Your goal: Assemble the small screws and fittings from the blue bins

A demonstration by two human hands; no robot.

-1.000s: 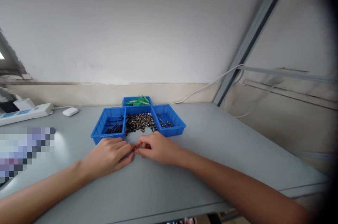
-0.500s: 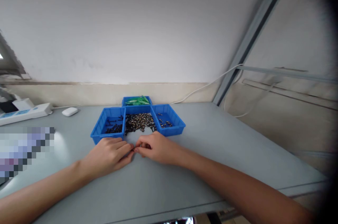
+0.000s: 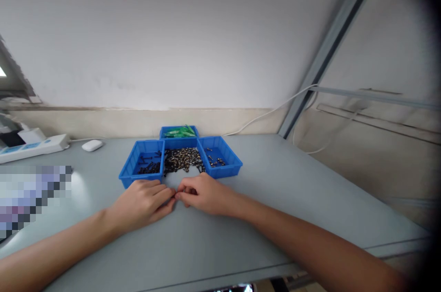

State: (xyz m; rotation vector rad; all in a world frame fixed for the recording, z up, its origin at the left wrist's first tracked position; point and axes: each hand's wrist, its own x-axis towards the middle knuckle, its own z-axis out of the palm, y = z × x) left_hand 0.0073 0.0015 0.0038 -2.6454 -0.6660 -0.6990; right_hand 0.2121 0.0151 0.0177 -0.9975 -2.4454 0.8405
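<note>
Just in front of the blue bins, my left hand (image 3: 146, 202) and my right hand (image 3: 203, 194) meet fingertip to fingertip over the grey table. Both are closed in a pinch; whatever sits between the fingertips is too small to name. Dark screws lie in the left blue bin (image 3: 126, 169). A few brassy pieces are in the right blue bin (image 3: 234, 165). Between these bins spreads a pile of small metal parts (image 3: 184, 158). Green items (image 3: 182, 131) fill the rear blue bin (image 3: 163, 135).
At the left are a white power strip (image 3: 51, 143), a small white case (image 3: 92, 145) and a pixelated flat object (image 3: 31, 195). A white cable (image 3: 255, 123) runs along the wall to a metal post (image 3: 299, 104) on the right.
</note>
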